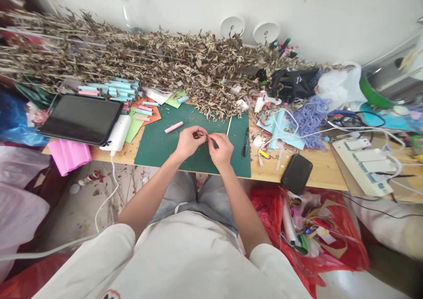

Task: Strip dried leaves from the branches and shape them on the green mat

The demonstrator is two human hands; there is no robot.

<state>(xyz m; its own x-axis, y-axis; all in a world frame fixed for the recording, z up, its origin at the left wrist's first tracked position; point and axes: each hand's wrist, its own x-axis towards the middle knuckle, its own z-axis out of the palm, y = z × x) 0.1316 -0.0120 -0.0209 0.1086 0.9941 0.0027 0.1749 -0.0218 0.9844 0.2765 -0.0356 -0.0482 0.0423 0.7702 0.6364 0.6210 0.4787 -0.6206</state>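
Observation:
Over a green cutting mat [158,151], my left hand [191,142] and my right hand [220,149] meet fingertip to fingertip. My left fingers are closed around a small clump of dried leaves [199,135]. The right thumb and forefinger pinch at the clump's right end; what exactly they grip is too small to tell. A pink paper tube [173,127] lies on the mat left of my hands. Behind them spreads a long heap of dried leafy stalks [185,61]. A thin pale stick [229,125] and a black pen [246,142] lie to the right.
At left are a black tablet [82,118], a white power bank [117,133] with a cable, and stacked blue paper tubes [120,89]. On the right lie a glue gun [267,100], purple cord [310,120], a black case [297,173] and a power strip [361,166]. A red bag [350,241] hangs below.

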